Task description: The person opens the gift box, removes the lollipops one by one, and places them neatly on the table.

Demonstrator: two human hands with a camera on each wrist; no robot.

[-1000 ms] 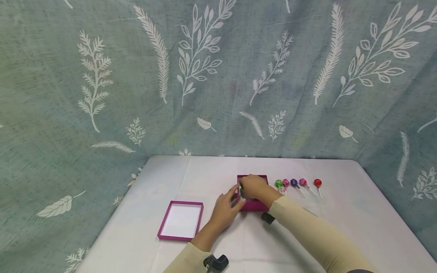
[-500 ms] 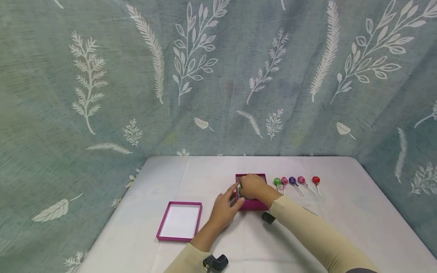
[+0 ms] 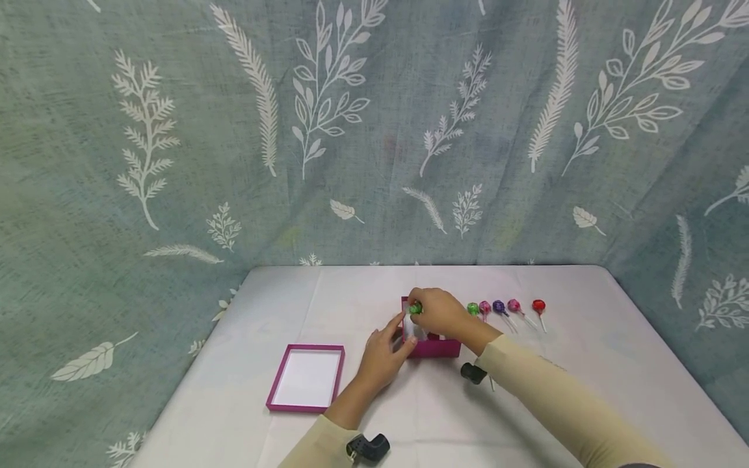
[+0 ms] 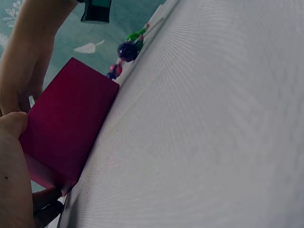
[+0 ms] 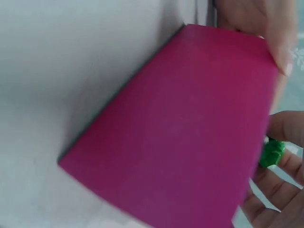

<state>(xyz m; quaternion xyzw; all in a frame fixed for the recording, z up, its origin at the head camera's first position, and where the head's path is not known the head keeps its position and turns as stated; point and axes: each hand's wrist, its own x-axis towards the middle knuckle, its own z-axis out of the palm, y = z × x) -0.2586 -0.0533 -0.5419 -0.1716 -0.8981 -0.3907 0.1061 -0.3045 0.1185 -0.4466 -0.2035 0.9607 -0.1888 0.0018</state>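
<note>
A magenta box (image 3: 434, 350) stands uncovered on the table. My left hand (image 3: 381, 354) holds it at its left front corner, the thumb at the top edge and the fingers along the left side. Over the box, my right hand (image 3: 441, 313) pinches a green-wrapped lollipop (image 3: 416, 308) by its round head; this lollipop's green head (image 5: 272, 152) also shows between the fingers in the right wrist view. Some of the box's inside is visible, with something whitish and a dark red patch in it. The right hand hides the rest.
To the right of the box lie several lollipops in a row, among them a green one (image 3: 473, 309), a purple one (image 3: 499, 306) and a red one (image 3: 539, 305). A magenta-rimmed lid (image 3: 307, 378) with a white inside lies at left. A patterned curtain (image 3: 374, 130) hangs behind the table.
My right hand has risen out of the box, and the green lollipop now shows in its fingers. The left hand stays at the box's corner.
</note>
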